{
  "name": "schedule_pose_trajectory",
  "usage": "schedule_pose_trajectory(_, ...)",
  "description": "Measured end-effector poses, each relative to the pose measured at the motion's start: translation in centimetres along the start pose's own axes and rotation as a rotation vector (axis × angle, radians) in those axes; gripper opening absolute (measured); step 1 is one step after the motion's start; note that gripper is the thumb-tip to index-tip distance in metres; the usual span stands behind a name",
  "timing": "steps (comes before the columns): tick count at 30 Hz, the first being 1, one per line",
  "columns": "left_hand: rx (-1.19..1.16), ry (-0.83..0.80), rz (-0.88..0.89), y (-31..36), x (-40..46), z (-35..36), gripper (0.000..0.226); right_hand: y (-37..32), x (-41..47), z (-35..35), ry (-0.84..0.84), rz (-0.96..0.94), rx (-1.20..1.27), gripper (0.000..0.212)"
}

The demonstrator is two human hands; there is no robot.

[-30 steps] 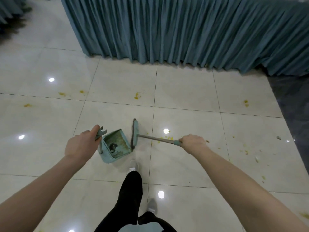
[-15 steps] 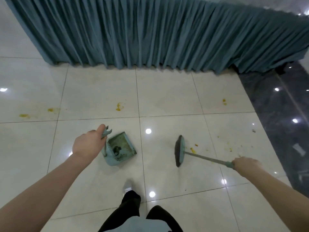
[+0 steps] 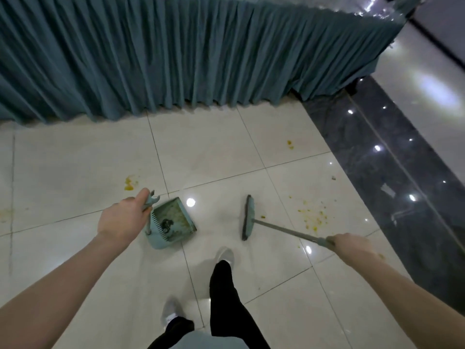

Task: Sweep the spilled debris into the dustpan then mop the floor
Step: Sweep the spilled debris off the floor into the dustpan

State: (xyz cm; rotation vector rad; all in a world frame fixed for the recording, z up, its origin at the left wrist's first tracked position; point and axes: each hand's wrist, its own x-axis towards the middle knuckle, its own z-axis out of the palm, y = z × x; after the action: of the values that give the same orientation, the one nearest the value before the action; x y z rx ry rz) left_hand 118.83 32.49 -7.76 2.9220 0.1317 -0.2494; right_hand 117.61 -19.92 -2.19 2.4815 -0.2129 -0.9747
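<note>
My left hand (image 3: 122, 219) grips the upright handle of a teal dustpan (image 3: 173, 224) that rests on the cream tiles with dark dirt inside it. My right hand (image 3: 351, 244) holds the grey handle of a teal broom (image 3: 247, 217); its head stands on the floor a little to the right of the dustpan, apart from it. Yellow crumbs (image 3: 313, 216) lie scattered on the tile to the right of the broom head. A yellow stain (image 3: 129, 183) sits just beyond my left hand, and another spot (image 3: 290, 144) lies farther back.
A pleated teal curtain (image 3: 176, 56) hangs to the floor along the far side. A dark glossy floor strip (image 3: 392, 172) runs along the right. My legs and shoes (image 3: 225, 255) are at the bottom centre, close behind the dustpan.
The broom head has moved right, away from the dustpan's mouth toward the yellow crumbs. The view has swung right, and I have stepped forward.
</note>
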Motion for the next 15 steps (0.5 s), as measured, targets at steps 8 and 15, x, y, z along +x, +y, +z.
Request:
schedule_pose_trajectory(8, 0.025, -0.016, 0.058, 6.8, 8.4, -0.8, 0.023, -1.2, 8.9, -4.7, 0.058, -0.165, 0.12, 0.021)
schedule_pose_trajectory(15, 0.116, -0.03, 0.159, 17.2, 16.8, -1.6, 0.023, 5.5, 16.4, -5.4, -0.009, -0.217, 0.143, 0.022)
